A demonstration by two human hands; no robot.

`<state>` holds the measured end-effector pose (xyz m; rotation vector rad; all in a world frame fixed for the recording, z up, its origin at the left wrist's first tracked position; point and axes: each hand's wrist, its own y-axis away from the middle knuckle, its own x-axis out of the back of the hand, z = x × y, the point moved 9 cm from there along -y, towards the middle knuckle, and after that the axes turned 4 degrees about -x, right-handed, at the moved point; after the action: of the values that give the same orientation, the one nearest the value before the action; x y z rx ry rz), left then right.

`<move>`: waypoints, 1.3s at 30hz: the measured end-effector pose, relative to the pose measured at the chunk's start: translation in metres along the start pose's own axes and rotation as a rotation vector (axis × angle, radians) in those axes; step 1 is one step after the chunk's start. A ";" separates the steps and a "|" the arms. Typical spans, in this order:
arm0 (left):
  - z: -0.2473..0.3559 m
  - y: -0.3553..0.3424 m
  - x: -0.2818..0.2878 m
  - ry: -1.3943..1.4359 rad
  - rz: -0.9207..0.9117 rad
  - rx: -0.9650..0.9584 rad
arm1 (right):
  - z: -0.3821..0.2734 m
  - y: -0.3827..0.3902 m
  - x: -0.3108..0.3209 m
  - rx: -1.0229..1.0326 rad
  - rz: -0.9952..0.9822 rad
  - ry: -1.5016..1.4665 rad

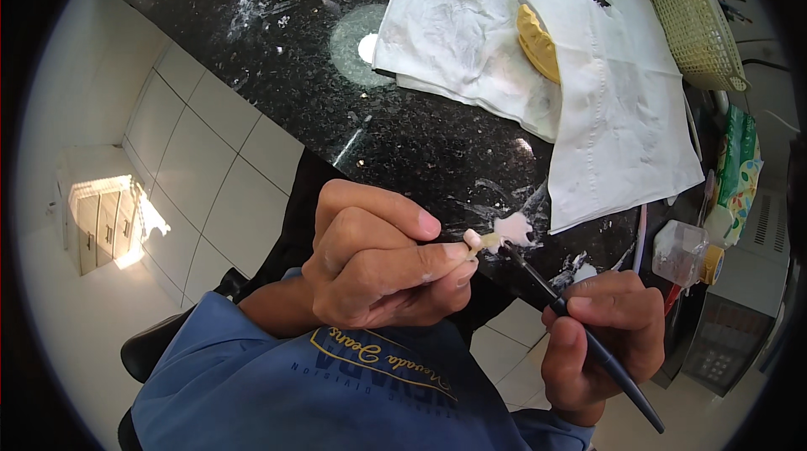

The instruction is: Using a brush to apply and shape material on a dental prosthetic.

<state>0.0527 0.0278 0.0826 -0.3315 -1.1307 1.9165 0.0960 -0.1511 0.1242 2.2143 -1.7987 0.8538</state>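
Note:
My left hand [370, 258] pinches a small pale dental piece [477, 241] between thumb and fingertips, with a pinkish lump at one end. My right hand [609, 333] grips a slim black brush [609, 363], its tip at the piece's right side. Just beyond the piece, a patch of pale pink material [513, 227] lies on the speckled black worktop [269, 56] among white smears.
White paper towels [622, 148] cover the back right, with a yellow dental cast [535, 39] among them. Along the right stand a woven basket [681, 5], a green packet [731, 182], a plastic bottle [681, 249] and a metal appliance [727, 342]. A small cabinet [105, 224] is leftward.

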 end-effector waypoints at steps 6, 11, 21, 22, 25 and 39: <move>0.000 0.000 -0.001 -0.016 -0.017 0.004 | -0.006 0.002 0.000 0.083 -0.029 0.038; -0.001 -0.003 0.004 0.055 0.049 0.034 | -0.021 0.010 0.003 0.282 -0.050 0.061; 0.000 -0.005 -0.001 0.014 -0.032 0.051 | -0.024 0.012 -0.007 0.379 -0.147 0.062; 0.000 -0.004 -0.001 0.018 -0.029 0.055 | -0.024 0.011 -0.007 0.381 -0.147 0.060; 0.000 -0.005 0.000 0.021 -0.028 0.054 | -0.026 0.010 -0.008 0.387 -0.150 0.058; 0.000 -0.006 0.001 0.045 0.008 0.072 | -0.025 0.011 -0.008 0.395 -0.138 0.072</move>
<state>0.0552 0.0304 0.0873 -0.3383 -1.0298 1.9418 0.0768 -0.1351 0.1382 2.4616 -1.5275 1.3351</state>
